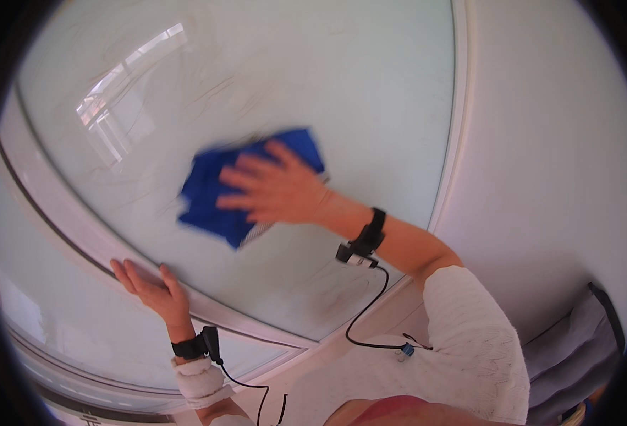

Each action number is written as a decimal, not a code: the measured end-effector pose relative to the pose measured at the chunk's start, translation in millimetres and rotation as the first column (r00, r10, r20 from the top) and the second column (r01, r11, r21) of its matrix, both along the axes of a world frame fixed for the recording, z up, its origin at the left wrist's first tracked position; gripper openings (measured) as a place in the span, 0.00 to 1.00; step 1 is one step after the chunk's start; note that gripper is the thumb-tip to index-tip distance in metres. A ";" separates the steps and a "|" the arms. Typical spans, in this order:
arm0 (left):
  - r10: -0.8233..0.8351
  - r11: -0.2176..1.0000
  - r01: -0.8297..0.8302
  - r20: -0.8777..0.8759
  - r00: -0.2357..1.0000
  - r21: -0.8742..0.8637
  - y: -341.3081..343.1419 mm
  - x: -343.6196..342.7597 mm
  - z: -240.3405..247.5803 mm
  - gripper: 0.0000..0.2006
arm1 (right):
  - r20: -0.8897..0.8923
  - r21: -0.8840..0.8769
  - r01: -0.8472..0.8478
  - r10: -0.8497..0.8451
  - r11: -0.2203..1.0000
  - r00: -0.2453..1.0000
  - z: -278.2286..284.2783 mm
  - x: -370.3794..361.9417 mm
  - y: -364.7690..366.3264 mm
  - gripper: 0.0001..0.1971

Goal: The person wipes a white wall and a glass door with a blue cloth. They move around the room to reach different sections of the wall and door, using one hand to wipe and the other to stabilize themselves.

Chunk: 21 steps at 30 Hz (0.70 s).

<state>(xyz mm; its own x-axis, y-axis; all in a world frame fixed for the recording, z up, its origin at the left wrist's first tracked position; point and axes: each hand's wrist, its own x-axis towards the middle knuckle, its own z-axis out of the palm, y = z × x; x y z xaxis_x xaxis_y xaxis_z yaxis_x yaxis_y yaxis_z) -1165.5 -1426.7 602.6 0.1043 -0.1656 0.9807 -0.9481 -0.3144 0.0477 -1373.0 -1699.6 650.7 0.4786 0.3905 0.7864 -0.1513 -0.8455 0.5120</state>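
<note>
My right hand [274, 186] lies flat with fingers spread on a blue cloth [210, 188], pressing it against a large pale glass panel [370, 92]. Both hand and cloth are slightly blurred. Brownish smears and streaks mark the glass above the cloth and also low down near the frame. Farther left and lower, my left hand [154, 287] rests on the white frame [79, 216] along the panel's edge, fingers apart and nothing held. Each wrist wears a black strap with a small device and a cable.
A second glass panel [58, 312] lies beyond the frame at lower left. To the right is a plain white wall [540, 142]. Grey padded fabric [572, 355] with a dark edge stands at lower right. Black cables [356, 334] hang by my arms.
</note>
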 end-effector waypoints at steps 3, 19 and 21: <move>-0.025 0.999 0.025 0.018 1.000 -0.040 8.5 18.5 -12.8 0.33 | 0.197 0.235 0.181 -0.229 0.955 0.953 23.5 -32.0 -60.5 0.34; -0.066 0.997 0.070 0.099 0.993 -0.034 3.9 0.0 21.9 0.33 | 0.601 0.746 -0.003 -0.671 0.666 0.434 -124.5 -168.7 -271.8 0.29; -0.093 0.994 0.098 0.109 0.990 -0.044 5.2 2.6 20.0 0.30 | 0.581 0.793 -0.105 -0.693 0.600 0.426 -119.9 -145.0 -230.7 0.29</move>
<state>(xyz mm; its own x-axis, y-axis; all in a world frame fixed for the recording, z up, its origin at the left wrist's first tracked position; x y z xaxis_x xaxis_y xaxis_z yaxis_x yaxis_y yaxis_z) -1162.8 -1421.6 622.7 -0.0152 -0.1215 0.9925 -0.9742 -0.2217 -0.0421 -1517.9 -1930.3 530.7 -0.5436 -0.4110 0.7318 -0.4357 -0.6071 -0.6645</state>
